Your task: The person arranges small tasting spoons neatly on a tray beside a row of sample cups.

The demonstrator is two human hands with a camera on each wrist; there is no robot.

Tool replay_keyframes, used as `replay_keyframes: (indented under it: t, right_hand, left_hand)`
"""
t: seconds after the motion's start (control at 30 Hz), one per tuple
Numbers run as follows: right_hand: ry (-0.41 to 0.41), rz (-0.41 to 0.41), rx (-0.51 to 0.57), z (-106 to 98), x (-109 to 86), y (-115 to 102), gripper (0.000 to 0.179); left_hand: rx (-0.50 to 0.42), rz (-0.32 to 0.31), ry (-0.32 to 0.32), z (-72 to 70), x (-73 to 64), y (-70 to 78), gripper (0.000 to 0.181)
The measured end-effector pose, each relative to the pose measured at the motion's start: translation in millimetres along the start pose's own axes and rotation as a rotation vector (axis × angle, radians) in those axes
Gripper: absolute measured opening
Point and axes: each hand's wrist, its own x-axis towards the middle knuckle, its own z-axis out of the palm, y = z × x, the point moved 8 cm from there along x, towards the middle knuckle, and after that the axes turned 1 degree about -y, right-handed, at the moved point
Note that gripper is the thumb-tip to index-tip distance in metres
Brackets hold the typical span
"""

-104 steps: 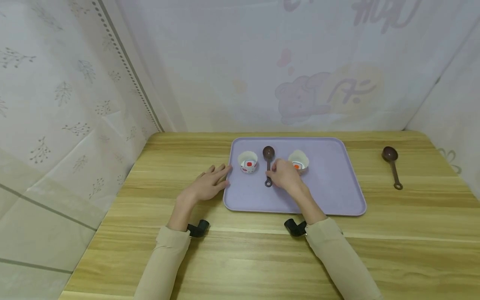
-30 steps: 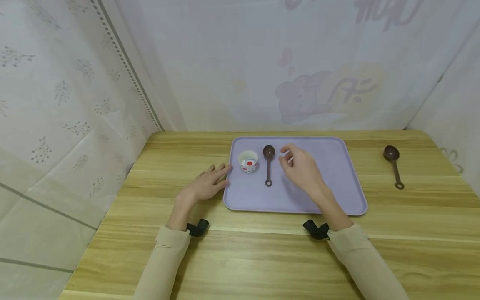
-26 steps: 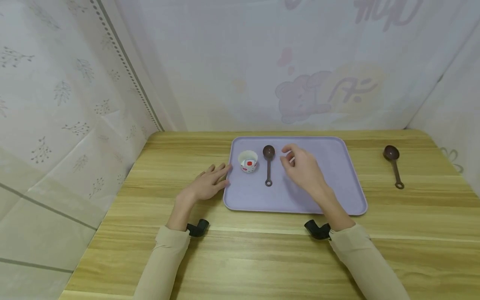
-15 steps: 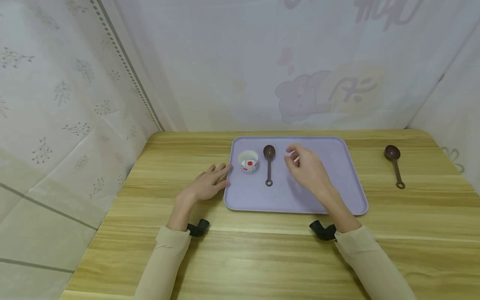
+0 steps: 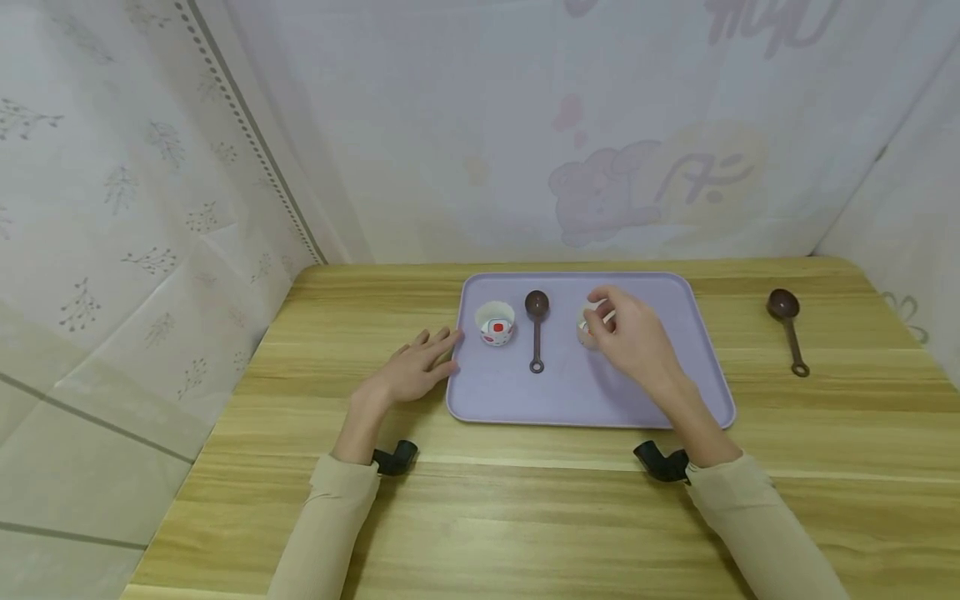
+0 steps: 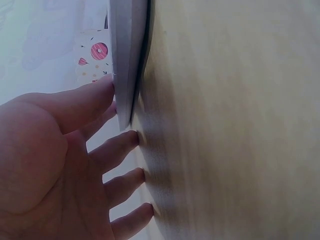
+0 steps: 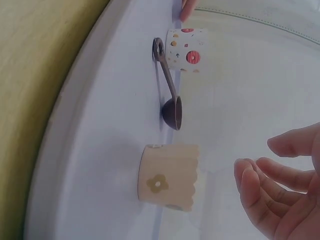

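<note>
A light purple tray [image 5: 517, 404] carries two paper baking cups with a brown measuring scoop [image 5: 537, 308] lying between them. The left cup [image 5: 486, 335] has a printed pattern and holds a white piece with a red square. My right hand [image 5: 637, 342] hovers over the tray, fingers loosely bent and holding nothing. In the head view it partly hides the right cup [image 5: 585, 337]; the right wrist view shows this scalloped, flower-printed cup [image 7: 170, 175] apart from the fingers. My left hand [image 5: 408, 372] lies at the tray's left edge, fingers spread, thumb touching the rim.
A second brown scoop [image 5: 784, 308] lies on the wooden table [image 5: 495, 525], right of the tray. Pale printed curtains [image 5: 450, 150] hang behind the table and at both sides.
My right hand has left the handle of the scoop on the tray, lifted and moved right, uncovering part of the right cup. The left hand stays where it was.
</note>
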Motion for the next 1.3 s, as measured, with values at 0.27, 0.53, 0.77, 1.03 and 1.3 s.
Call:
replay_keyframes:
  t: [0.27,0.53,0.77,1.03,1.3]
  right_hand:
    - [0.02,-0.001,-0.004,-8,-1.5,6,0.023]
    - [0.069,0.018,-0.001,-22,-0.4,13,0.025]
    - [0.114,-0.003,-0.036,-34,-1.3,19,0.023]
    - [0.118,0.011,-0.05,-40,-2.2,26,0.026]
    - [0.156,0.022,-0.046,-52,-5.2,36,0.026]
  left_hand:
    - [-0.002,0.007,0.004,0.8,0.2,-2.4,0.059]
    - [-0.003,0.003,0.002,1.7,0.3,-4.2,0.059]
    - [-0.007,0.001,-0.001,1.6,0.0,-3.9,0.059]
    - [-0.013,-0.003,-0.005,0.3,-1.5,-3.0,0.059]
    - [-0.001,0.002,-0.004,0.4,0.4,-1.7,0.06]
